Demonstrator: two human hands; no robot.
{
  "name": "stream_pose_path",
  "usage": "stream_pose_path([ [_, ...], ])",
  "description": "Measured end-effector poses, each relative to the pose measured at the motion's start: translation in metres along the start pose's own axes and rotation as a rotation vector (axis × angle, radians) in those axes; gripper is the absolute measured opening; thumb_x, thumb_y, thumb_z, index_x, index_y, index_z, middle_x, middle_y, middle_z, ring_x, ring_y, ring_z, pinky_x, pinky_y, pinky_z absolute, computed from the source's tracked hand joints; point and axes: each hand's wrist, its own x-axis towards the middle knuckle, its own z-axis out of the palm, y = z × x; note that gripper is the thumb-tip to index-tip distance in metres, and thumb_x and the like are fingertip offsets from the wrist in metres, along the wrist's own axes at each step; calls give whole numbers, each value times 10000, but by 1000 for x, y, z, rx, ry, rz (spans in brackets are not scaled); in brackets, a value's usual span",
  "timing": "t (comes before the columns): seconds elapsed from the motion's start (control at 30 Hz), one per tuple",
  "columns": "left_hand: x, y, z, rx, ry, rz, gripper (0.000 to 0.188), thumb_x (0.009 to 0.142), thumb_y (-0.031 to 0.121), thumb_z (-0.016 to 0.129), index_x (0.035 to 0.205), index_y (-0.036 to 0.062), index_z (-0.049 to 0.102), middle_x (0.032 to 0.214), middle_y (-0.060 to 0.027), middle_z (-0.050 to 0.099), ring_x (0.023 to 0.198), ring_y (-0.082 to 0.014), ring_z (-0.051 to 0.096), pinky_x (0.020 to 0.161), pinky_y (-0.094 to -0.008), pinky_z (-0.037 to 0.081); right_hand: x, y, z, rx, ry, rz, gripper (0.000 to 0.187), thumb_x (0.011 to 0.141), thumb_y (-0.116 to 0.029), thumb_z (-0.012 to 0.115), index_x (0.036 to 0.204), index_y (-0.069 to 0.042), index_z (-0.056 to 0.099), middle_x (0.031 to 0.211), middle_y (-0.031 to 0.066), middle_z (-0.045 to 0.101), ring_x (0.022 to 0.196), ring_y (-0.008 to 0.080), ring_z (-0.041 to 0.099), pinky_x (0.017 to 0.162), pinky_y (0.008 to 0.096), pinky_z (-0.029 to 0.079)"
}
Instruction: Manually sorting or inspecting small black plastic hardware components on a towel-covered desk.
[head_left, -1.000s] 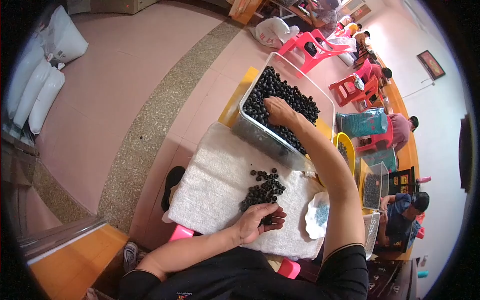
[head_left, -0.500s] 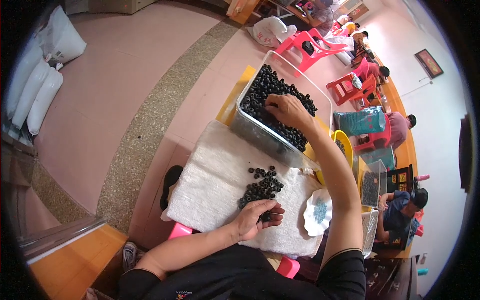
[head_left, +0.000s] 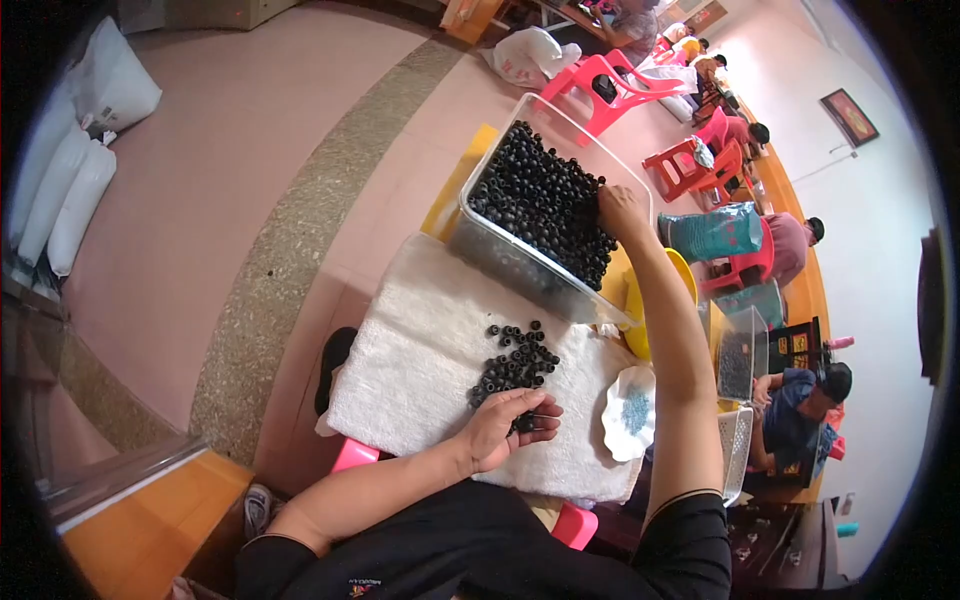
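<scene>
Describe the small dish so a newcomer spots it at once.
Start from the white cloth towel spread before the person. At its right edge, beside the bare right arm, sits a white, shallow dish with a wavy rim. Its pale blue, fine granules set it apart from the heap of black, round beads beside the left hand.

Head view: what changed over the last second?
The right hand has moved rightward across the clear bin, from among its black beads to its right side; whether it holds any is unclear. The left hand stays cupped beside the bead pile on the white towel.
</scene>
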Motion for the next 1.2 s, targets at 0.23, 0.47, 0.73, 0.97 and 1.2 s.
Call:
stream_pose_path([
  [0.23, -1, -1, 0, -8, 9, -4, 277, 989, 268, 557, 1069, 8, 609, 1028, -109, 651, 915, -188, 644, 860, -344, 564, -2, 7, 30, 249, -31, -71, 228, 670, 1, 545, 879, -31, 629, 888, 217, 645, 923, 400, 631, 796, 490, 501],
  [0.47, -1, -1, -1, -33, 12, -20, 269, 988, 266, 561, 1062, 12, 610, 1024, -108, 650, 910, -187, 643, 865, -343, 563, 1, -13, 15, 244, -262, -74, 283, 674, -88, 619, 953, -47, 636, 929, 219, 660, 941, 390, 633, 810, 485, 504],
  [0.73, 2, -2, -1, -22, 20, -28, 284, 987, 258, 557, 1087, 1, 627, 1020, -118, 660, 910, -207, 652, 869, -370, 564, 6, -2, 34, 523, -181, -56, 275, 644, -87, 558, 902, 1, 595, 885, 249, 644, 890, 382, 640, 746, 458, 500],
  [0.97, 1, -2, -2, -27, 22, -12, 280, 993, 252, 547, 1085, 0, 624, 1030, -124, 658, 919, -206, 649, 863, -365, 565, 18, -17, 35, 495, -248, 15, 354, 654, -81, 569, 983, 40, 618, 964, 284, 659, 964, 399, 649, 827, 464, 516],
  [1.2, 0, -2, -1, -22, 19, -10, 269, 990, 251, 553, 1078, 7, 623, 1026, -121, 655, 915, -203, 646, 868, -362, 564, 26, -15, 41, 356, -315, 20, 299, 718, -133, 613, 971, 24, 596, 994, 274, 638, 987, 403, 630, 817, 473, 514],
])
